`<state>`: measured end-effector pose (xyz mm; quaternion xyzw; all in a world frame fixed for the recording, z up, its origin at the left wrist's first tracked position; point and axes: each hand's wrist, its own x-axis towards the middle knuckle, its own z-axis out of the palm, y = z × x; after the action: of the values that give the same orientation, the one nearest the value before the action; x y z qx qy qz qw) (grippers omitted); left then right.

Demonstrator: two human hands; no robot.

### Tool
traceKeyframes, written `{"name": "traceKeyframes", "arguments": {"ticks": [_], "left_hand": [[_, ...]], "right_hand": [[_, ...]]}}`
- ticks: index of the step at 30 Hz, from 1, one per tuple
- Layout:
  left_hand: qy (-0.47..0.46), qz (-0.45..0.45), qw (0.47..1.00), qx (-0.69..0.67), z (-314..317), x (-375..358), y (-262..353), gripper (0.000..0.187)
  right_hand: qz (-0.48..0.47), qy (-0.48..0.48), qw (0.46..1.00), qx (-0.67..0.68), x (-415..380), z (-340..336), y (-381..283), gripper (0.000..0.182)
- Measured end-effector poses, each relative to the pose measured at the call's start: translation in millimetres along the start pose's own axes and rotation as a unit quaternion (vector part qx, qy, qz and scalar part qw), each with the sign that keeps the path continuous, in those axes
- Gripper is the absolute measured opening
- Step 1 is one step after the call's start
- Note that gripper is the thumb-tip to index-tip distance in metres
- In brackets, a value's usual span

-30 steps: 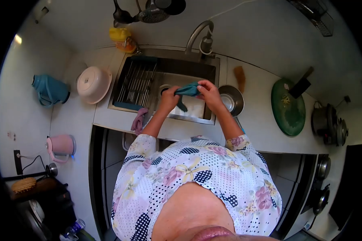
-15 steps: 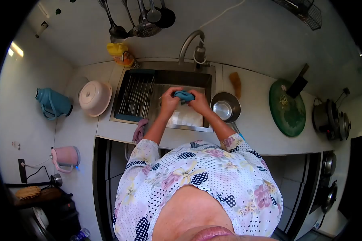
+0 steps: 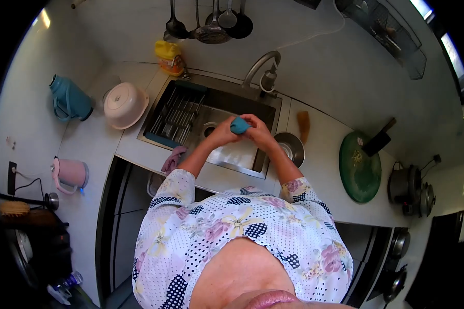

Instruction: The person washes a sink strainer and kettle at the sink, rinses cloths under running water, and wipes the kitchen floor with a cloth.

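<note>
Over the sink point(image 3: 235, 172), both hands meet around a bunched blue cloth point(image 3: 239, 125). My left hand point(image 3: 223, 133) grips its left side, with the fingers closed round it. On the right side my right hand point(image 3: 259, 132) also holds the cloth, fingers bent against it. The cloth looks more compact and rounded, and part of it is hidden by the fingers. Below the hands lies the shiny sink bottom, with the drain point(image 3: 210, 129) to the left of them. A curved faucet point(image 3: 263, 64) stands behind the sink.
A drying rack point(image 3: 178, 113) spans the sink's left part. Left are a pink basin point(image 3: 122, 104), blue thermos point(image 3: 71, 99) and pink kettle point(image 3: 71, 173). Right are a metal pot point(image 3: 293, 148), a green board point(image 3: 357, 175) and a cleaver point(image 3: 377, 142). A purple cloth point(image 3: 174, 159) lies at the front edge.
The blue cloth has gone from a stretched, twisted shape to a rounder bunch, and the hands have turned around it. The whole view has tilted and shifted.
</note>
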<state>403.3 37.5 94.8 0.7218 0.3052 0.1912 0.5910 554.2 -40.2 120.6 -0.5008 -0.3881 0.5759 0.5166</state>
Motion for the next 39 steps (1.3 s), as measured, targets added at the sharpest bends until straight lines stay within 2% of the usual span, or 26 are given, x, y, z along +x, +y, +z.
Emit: {"name": "traceKeyframes", "arguments": {"ticks": [2,4,5,7,8,9,12,15,18,19,22,24,27,29,31,32,33,36,39], "left_hand": [[-0.022,-0.072,0.996,-0.040,-4.5,3.8,-10.4,0.036],[-0.023,-0.143,0.982,-0.120,-7.0,4.0,-18.9,0.023],[-0.015,-0.177,0.968,-0.176,-9.1,3.5,-19.1,0.019],[-0.010,-0.222,0.937,-0.269,-8.2,5.6,-16.9,0.013],[-0.015,-0.235,0.923,-0.305,-8.0,4.0,-8.5,0.010],[-0.021,-0.247,0.907,-0.339,-7.2,2.9,-4.1,0.009],[-0.198,-0.224,0.898,-0.322,1.9,20.5,-22.6,0.012],[-0.187,-0.186,0.958,-0.111,9.7,35.9,-24.8,0.013],[-0.056,-0.095,0.986,0.125,22.4,60.0,-33.6,0.025],[-0.003,0.032,0.952,0.304,29.7,99.7,-94.9,0.022],[0.055,-0.063,0.913,0.400,11.8,59.6,-19.9,0.019],[0.061,-0.004,0.885,0.462,5.6,56.2,-15.2,0.018],[0.078,0.072,0.857,0.505,1.6,60.3,-29.5,0.015],[0.090,0.119,0.846,0.511,0.0,62.5,-39.2,0.013],[0.100,0.165,0.838,0.510,-1.4,62.4,-45.6,0.011],[0.097,0.179,0.835,0.511,-2.7,60.9,-45.9,0.011],[0.094,0.193,0.832,0.512,-3.9,57.6,-44.5,0.010],[0.091,0.198,0.829,0.514,-3.9,51.0,-42.5,0.011],[0.130,0.168,0.841,0.498,-1.0,54.1,-47.2,0.012]], "right_hand": [[-0.026,-0.045,0.998,0.030,-4.5,-2.9,-2.0,0.049],[-0.071,-0.026,0.974,-0.216,-14.3,-2.2,-12.9,0.054],[-0.096,-0.018,0.937,-0.335,-17.9,-1.0,-19.9,0.057],[-0.242,-0.015,0.825,-0.511,-21.5,2.4,-23.5,0.059],[-0.312,-0.016,0.749,-0.584,-20.9,4.6,-24.7,0.060],[-0.357,-0.034,0.707,-0.610,-12.1,1.9,-18.0,0.061],[-0.396,-0.082,0.641,-0.652,-5.3,7.3,-29.9,0.062],[-0.314,-0.124,0.653,-0.678,10.3,-6.7,-27.5,0.049],[-0.154,-0.109,0.669,-0.719,25.9,-5.6,-22.8,0.027],[-0.122,-0.091,0.675,-0.722,31.9,-5.0,-18.7,0.023],[-0.053,-0.045,0.702,-0.708,44.6,-5.2,-3.6,0.019],[-0.044,-0.029,0.739,-0.672,49.0,-5.6,3.6,0.021],[-0.100,-0.006,0.782,-0.615,68.9,-25.6,44.8,0.019],[-0.094,-0.009,0.868,-0.488,78.4,-28.5,66.0,0.014],[0.000,-0.002,0.934,-0.358,80.3,-30.0,72.5,0.010],[0.089,0.005,0.953,-0.291,65.2,-10.1,47.2,0.008],[0.178,0.013,0.959,-0.220,56.0,0.5,34.2,0.007],[0.303,0.014,0.953,-0.029,55.3,-8.5,42.1,0.008],[0.317,-0.039,0.944,0.084,67.0,-27.4,62.1,0.016]]}}
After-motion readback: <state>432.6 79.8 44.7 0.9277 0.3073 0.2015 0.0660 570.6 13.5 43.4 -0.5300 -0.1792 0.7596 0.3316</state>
